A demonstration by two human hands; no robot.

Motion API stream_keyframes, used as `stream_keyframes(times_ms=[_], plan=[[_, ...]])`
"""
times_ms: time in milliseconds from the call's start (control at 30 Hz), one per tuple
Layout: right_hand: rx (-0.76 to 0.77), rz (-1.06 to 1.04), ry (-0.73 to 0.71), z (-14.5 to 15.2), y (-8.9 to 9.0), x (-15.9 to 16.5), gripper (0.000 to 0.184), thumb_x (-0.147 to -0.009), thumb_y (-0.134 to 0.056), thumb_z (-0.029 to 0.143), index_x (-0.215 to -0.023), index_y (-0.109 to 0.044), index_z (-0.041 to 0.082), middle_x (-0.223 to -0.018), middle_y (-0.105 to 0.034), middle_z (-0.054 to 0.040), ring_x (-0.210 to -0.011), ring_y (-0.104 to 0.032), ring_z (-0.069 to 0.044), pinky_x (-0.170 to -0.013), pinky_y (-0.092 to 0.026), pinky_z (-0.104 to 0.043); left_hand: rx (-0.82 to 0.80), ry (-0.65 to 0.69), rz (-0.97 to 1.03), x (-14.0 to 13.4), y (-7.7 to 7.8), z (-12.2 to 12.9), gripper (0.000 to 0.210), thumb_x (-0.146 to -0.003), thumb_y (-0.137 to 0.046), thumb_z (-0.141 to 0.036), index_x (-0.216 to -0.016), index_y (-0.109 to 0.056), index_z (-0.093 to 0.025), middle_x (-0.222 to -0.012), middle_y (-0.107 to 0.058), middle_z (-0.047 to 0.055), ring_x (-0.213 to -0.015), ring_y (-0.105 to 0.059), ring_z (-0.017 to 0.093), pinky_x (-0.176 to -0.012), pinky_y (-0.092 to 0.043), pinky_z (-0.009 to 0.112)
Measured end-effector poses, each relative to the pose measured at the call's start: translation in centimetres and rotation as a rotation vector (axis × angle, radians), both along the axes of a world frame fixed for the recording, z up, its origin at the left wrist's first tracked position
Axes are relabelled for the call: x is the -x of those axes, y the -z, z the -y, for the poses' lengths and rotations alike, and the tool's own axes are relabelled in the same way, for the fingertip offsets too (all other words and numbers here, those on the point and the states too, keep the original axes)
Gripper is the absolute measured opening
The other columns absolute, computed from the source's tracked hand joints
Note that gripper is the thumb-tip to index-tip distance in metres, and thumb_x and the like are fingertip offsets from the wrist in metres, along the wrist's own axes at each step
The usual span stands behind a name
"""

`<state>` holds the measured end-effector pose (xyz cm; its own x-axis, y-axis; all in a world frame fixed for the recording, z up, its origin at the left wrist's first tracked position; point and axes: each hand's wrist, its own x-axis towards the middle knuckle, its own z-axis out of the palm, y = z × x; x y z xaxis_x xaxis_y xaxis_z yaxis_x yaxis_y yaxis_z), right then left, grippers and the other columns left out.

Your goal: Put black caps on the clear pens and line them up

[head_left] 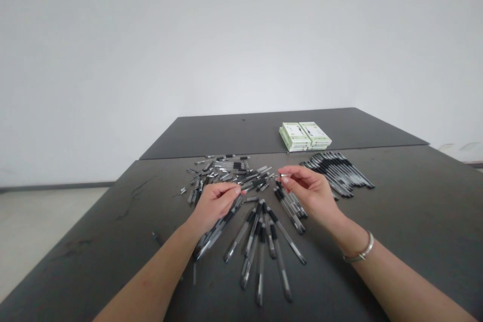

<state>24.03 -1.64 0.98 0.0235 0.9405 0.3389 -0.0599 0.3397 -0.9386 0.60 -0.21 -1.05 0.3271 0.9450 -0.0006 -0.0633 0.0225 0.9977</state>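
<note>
My left hand (pixel 216 205) hovers at the left of the pen heap, thumb and fingers pinched together. Whatever lies between those fingertips, if anything, is too small to make out. Across from it, my right hand (pixel 313 191) pinches a small silvery piece (pixel 282 175) between thumb and forefinger. Behind and between the hands is a jumbled heap of clear pens and pen parts (pixel 226 166) with black grips. Several assembled-looking pens (pixel 262 254) fan out on the table in front. Under my right hand lies another bunch of pens (pixel 290 207).
A neat row of pens (pixel 341 173) with black grips lies to the right. Behind it, pale green and white boxes (pixel 305 136) are stacked on the far dark table (pixel 226 133). A small dark part (pixel 155 236) lies alone near my left forearm.
</note>
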Motion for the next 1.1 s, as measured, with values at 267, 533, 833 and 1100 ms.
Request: stream_keyframes(times_ms=[267,533,833,1100], plan=[[-0.071,0.133,0.032,0.7,-0.5,-0.6,0.017,-0.074,-0.073,0.030,-0.088,-0.073,0.020,-0.080,-0.071,-0.0043,-0.064,-0.061,-0.014,-0.056,-0.049,-0.025,-0.061,0.048,-0.092,0.2,0.2,0.2,0.034,-0.082,-0.061,-0.043,-0.081,-0.072,-0.010,-0.043,-0.031,-0.009,-0.036,-0.024,0.002,-0.037,-0.013,0.018],[-0.119,0.237,-0.013,1.1,-0.5,-0.8,0.012,-0.079,-0.069,0.023,-0.090,-0.072,0.020,-0.077,-0.068,-0.0036,-0.064,-0.059,-0.013,-0.057,-0.047,-0.024,-0.085,0.061,-0.130,0.2,0.3,0.3,0.035,-0.083,-0.060,-0.044,-0.080,-0.072,-0.011,-0.043,-0.031,-0.008,-0.036,-0.024,0.003,-0.038,-0.013,0.018],[-0.124,0.231,-0.025,1.1,-0.5,-1.1,0.012,-0.080,-0.067,0.022,-0.092,-0.071,0.020,-0.081,-0.067,-0.0043,-0.068,-0.060,-0.014,-0.061,-0.047,-0.025,-0.077,0.048,-0.143,0.2,0.3,0.3,0.038,-0.081,-0.061,-0.046,-0.084,-0.073,-0.010,-0.043,-0.031,-0.008,-0.037,-0.023,0.003,-0.038,-0.013,0.019],[-0.173,0.309,-0.038,1.2,-0.4,-1.0,0.012,-0.082,-0.065,0.021,-0.093,-0.071,0.019,-0.083,-0.068,-0.0057,-0.071,-0.059,-0.015,-0.062,-0.046,-0.027,-0.085,0.059,-0.187,0.2,0.2,0.3,0.039,-0.082,-0.059,-0.047,-0.084,-0.074,-0.011,-0.042,-0.030,-0.008,-0.037,-0.024,0.004,-0.039,-0.013,0.019]])
